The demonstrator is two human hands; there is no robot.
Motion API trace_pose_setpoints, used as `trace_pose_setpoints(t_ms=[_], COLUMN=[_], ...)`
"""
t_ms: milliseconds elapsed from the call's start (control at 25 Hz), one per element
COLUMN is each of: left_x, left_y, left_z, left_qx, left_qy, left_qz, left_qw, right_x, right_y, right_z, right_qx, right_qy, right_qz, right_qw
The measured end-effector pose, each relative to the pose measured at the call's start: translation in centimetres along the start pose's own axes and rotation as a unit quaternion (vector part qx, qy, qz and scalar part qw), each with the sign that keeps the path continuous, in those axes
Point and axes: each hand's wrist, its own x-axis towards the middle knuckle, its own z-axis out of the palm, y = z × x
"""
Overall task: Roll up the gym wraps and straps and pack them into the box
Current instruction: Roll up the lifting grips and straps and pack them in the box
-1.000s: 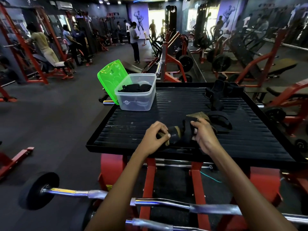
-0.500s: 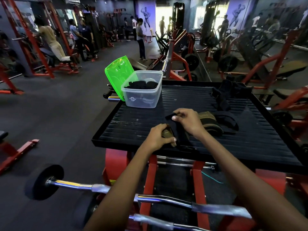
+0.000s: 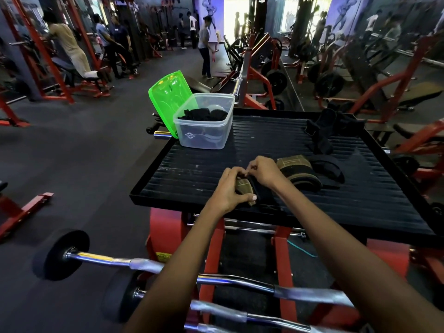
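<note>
Two hands met over the near edge of the black ribbed desk (image 3: 264,140), both closed on the same wrap. Your left hand (image 3: 228,188) curled around the olive-and-black fabric wrap roll (image 3: 245,188), thumb pressed against its lower end, fingers cupped over the top. Your right hand (image 3: 264,171) pinched the black strap end at the top of that roll between thumb and fingertips.

Just right of your right hand lay a second olive webbing wrap (image 3: 295,171), loosely coiled with stitched lines along its length, touching a black padded strap loop (image 3: 329,169). Farther back on the desk sat a heap of black straps (image 3: 322,133), unrolled and crumpled.

At the far left corner of the desk stood the clear rectangular plastic box (image 3: 204,131), with a small dark printed logo on its front wall; the lettering was too small to read. Black rolled fabric (image 3: 204,115) already filled its upper part. A translucent green plastic lid (image 3: 168,99) leaned upright against the box's left side.

The desk top showed fine parallel ridges and a raised rim, carried on red-painted steel legs (image 3: 211,248). Below your forearms ran chrome barbell bars (image 3: 240,282), one with a black round weight plate (image 3: 62,255) on its left end.
</note>
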Motion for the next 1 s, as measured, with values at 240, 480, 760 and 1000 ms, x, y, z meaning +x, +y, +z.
trace_pose_setpoints(t_ms=[240, 480, 760, 1000], left_x=[0.6, 0.7, 1.4, 1.1], left_y=[-0.6, -0.1, 0.2, 0.6], left_z=[-0.2, -0.6, -3.4, -7.1], left_qx=[0.065, 0.051, -0.217, -0.201], left_qy=[-0.059, -0.086, 0.057, 0.17], left_qz=[-0.009, -0.048, -0.188, -0.18], left_qw=[0.996, 0.994, 0.956, 0.948], right_x=[0.9, -1.0, -3.3, -1.8], right_y=[-0.4, 1.4, 2.5, -1.7], right_z=[-3.7, -2.7, -2.5, 0.2], right_qx=[-0.01, 0.053, 0.25, 0.213], right_qy=[-0.149, -0.204, -0.189, -0.071], right_qz=[0.0, -0.011, -0.062, -0.053], right_qw=[0.989, 0.977, 0.948, 0.973])
